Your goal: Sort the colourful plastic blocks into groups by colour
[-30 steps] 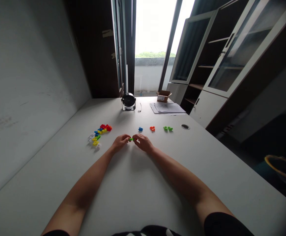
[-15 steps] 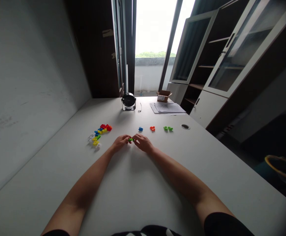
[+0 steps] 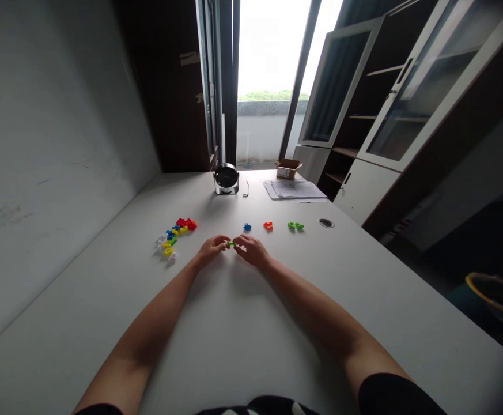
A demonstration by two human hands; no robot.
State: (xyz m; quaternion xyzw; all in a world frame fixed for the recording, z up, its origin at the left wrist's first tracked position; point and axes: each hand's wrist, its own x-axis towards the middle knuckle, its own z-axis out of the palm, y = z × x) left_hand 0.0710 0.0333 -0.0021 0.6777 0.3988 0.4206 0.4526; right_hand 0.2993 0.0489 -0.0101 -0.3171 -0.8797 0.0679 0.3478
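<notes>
I have a small green piece (image 3: pixel 231 243) pinched between my two hands, just above or on the counter (image 3: pixel 234 323); I cannot tell which. My left hand (image 3: pixel 212 249) has its fingers nearly closed on the left end, and my right hand (image 3: pixel 252 251) has thumb and fingertips drawn together at the right end. Just beyond my right hand sits a blue piece (image 3: pixel 247 227), then, further right, an orange piece (image 3: pixel 268 226) and a pair of green pieces (image 3: pixel 295 226) close together. Well to the left lies a curved cluster of coloured pieces (image 3: pixel 186 223), red at its far end, white at its near end.
</notes>
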